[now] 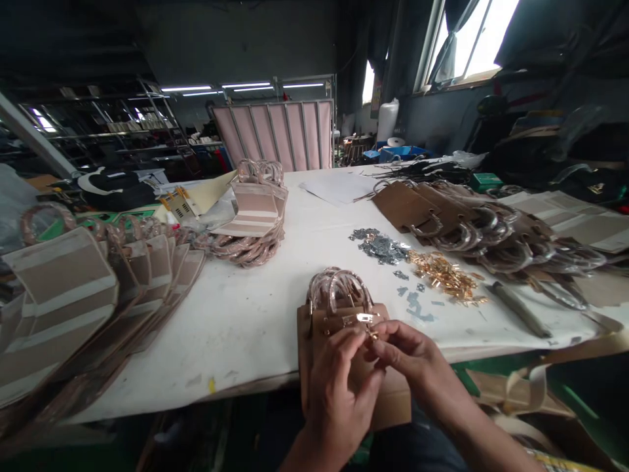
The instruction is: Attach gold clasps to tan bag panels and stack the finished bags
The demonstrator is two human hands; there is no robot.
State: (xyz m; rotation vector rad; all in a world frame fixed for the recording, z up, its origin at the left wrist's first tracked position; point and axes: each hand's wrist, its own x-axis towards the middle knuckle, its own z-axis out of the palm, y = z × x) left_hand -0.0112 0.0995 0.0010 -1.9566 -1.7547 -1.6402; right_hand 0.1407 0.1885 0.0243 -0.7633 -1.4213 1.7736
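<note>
Several brown bag panels (398, 400) lie stacked at the table's front edge, with plastic-wrapped handles (351, 285) standing at their far end. A shiny gold metal bar (363, 318) sits across the top panel. Just below it, my right hand (417, 357) pinches a small gold metal fitting (373, 335) between thumb and fingertips. My left hand (339, 387) is closed over the panel, its index fingertip close against the same fitting. What the left fingers grip, if anything, is hidden.
Gold fittings (449, 278) and grey metal plates (383, 248) lie in loose piles beyond my right hand. A dark bar-like tool (521, 309) rests beside them. Handled brown panels (457, 216) are heaped at right; more panels (63, 301) and a handled stack (253, 219) stand left.
</note>
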